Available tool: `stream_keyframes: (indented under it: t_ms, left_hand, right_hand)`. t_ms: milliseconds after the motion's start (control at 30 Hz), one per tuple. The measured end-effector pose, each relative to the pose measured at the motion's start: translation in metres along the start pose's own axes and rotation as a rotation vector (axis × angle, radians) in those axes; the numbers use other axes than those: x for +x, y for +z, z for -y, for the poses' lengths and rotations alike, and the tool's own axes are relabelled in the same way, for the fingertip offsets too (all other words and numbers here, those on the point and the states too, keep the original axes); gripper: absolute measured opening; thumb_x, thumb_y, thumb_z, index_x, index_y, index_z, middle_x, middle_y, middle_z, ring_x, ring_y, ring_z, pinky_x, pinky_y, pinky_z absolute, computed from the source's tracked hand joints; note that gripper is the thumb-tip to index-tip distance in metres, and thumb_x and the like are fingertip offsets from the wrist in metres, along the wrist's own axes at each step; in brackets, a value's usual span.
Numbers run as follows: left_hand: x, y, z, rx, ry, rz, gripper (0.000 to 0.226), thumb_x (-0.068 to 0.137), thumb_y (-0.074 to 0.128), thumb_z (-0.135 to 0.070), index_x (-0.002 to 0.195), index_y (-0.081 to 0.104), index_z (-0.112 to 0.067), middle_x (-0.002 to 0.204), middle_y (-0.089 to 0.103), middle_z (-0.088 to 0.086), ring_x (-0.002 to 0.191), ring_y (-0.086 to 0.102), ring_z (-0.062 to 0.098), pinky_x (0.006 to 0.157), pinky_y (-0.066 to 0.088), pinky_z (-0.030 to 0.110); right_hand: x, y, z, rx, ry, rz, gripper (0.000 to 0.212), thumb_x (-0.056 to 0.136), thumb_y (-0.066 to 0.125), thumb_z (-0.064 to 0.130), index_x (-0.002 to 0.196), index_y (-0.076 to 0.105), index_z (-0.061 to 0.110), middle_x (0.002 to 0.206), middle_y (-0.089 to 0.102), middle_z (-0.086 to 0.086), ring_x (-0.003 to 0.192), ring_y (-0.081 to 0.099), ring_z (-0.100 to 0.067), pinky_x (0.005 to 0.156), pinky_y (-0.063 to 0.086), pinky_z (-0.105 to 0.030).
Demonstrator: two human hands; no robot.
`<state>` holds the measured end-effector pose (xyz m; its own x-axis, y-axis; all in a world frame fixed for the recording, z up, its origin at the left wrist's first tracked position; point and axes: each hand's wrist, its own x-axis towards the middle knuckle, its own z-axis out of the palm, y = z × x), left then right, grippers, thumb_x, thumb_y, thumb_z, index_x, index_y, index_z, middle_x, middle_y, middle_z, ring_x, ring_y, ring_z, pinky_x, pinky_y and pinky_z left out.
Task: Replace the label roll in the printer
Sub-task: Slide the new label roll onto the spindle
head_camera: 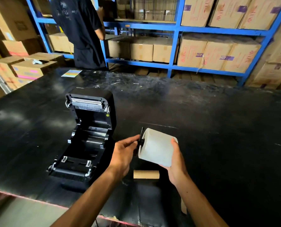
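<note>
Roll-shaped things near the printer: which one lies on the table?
The bare brown cardboard core; the full white label roll is held above the black table.

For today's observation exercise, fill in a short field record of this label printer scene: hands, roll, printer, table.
left hand: fingers on the black spindle piece at the roll's end
right hand: holds the white label roll above the table
printer: lid open, roll bay empty
empty cardboard core: lying on the black table, near the hands

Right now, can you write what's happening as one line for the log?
printer: lid open, bay empty | right hand: holds new label roll | left hand: on black spindle at roll's end | empty core: on table
</note>
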<state>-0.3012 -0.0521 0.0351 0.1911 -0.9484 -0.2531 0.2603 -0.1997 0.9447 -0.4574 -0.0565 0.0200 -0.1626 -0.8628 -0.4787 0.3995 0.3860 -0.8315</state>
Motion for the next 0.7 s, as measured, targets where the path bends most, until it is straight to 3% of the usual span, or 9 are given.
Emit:
stream_keyframes:
  t_ms: [67, 167, 267, 367, 500, 567, 633, 700]
  left_hand:
    - [-0.009, -0.007, 0.002, 0.025, 0.068, -0.007, 0.028, 0.092, 0.054, 0.002, 0.117, 0.065, -0.001, 0.112, 0.071, 0.015, 0.105, 0.067, 0.024, 0.099, 0.049, 0.037]
    - [-0.023, -0.016, 0.003, 0.023, 0.150, -0.002, 0.029, 0.089, 0.058, 0.003, 0.117, 0.065, -0.001, 0.107, 0.072, 0.011, 0.102, 0.067, 0.017, 0.094, 0.052, 0.027]
    - [-0.031, -0.021, 0.006, 0.157, 0.289, -0.016, 0.027, 0.085, 0.065, 0.000, 0.101, 0.073, -0.020, 0.113, 0.071, 0.006, 0.108, 0.066, 0.012, 0.098, 0.049, 0.029]
    - [-0.034, -0.021, 0.006, 0.159, 0.335, -0.036, 0.031, 0.085, 0.065, 0.001, 0.092, 0.075, -0.027, 0.112, 0.071, 0.005, 0.107, 0.066, 0.013, 0.099, 0.049, 0.031]
    - [-0.030, -0.026, -0.001, 0.100, 0.313, -0.036, 0.026, 0.085, 0.064, 0.002, 0.108, 0.070, -0.010, 0.106, 0.074, 0.012, 0.104, 0.068, 0.022, 0.098, 0.050, 0.037]
    - [-0.026, -0.030, -0.002, 0.057, 0.288, -0.060, 0.025, 0.084, 0.065, 0.003, 0.105, 0.071, -0.009, 0.103, 0.074, 0.014, 0.102, 0.069, 0.025, 0.099, 0.049, 0.040]
    - [-0.024, -0.033, -0.003, 0.046, 0.264, -0.088, 0.021, 0.083, 0.066, 0.003, 0.096, 0.074, -0.012, 0.100, 0.075, 0.013, 0.098, 0.069, 0.026, 0.099, 0.049, 0.042]
    - [-0.022, -0.036, -0.005, 0.036, 0.252, -0.114, 0.020, 0.083, 0.067, 0.003, 0.093, 0.075, -0.012, 0.097, 0.076, 0.011, 0.097, 0.070, 0.025, 0.098, 0.050, 0.042]
  right_hand:
    - [-0.013, 0.006, -0.001, -0.027, -0.035, 0.006, 0.035, 0.085, 0.052, 0.053, 0.108, 0.060, 0.028, 0.106, 0.066, 0.001, 0.100, 0.062, -0.021, 0.094, 0.050, -0.046]
    - [-0.018, 0.011, -0.009, -0.097, -0.107, 0.003, 0.073, 0.061, 0.055, 0.072, 0.123, 0.056, 0.034, 0.130, 0.059, 0.005, 0.120, 0.054, -0.019, 0.108, 0.040, -0.048]
    - [-0.024, 0.015, -0.011, -0.153, -0.151, 0.023, 0.082, 0.056, 0.052, 0.077, 0.128, 0.051, 0.037, 0.133, 0.055, 0.007, 0.121, 0.051, -0.018, 0.110, 0.037, -0.048]
    - [-0.032, 0.018, -0.006, -0.177, -0.186, 0.040, 0.077, 0.060, 0.049, 0.074, 0.127, 0.051, 0.036, 0.130, 0.056, 0.006, 0.117, 0.052, -0.017, 0.109, 0.038, -0.047]
    - [-0.034, 0.019, -0.004, -0.172, -0.233, 0.074, 0.068, 0.068, 0.048, 0.069, 0.127, 0.051, 0.036, 0.132, 0.055, 0.009, 0.120, 0.050, -0.014, 0.111, 0.035, -0.044]
    - [-0.034, 0.022, -0.005, -0.171, -0.277, 0.079, 0.049, 0.081, 0.048, 0.058, 0.124, 0.051, 0.037, 0.129, 0.055, 0.015, 0.119, 0.049, -0.008, 0.109, 0.033, -0.035]
    - [-0.034, 0.025, -0.005, -0.171, -0.333, 0.087, 0.031, 0.092, 0.047, 0.044, 0.122, 0.049, 0.040, 0.117, 0.055, 0.026, 0.111, 0.049, 0.005, 0.097, 0.033, -0.022]
    - [-0.033, 0.031, -0.005, -0.175, -0.366, 0.100, 0.033, 0.094, 0.046, 0.039, 0.127, 0.047, 0.039, 0.113, 0.053, 0.028, 0.107, 0.049, 0.008, 0.093, 0.031, -0.020]
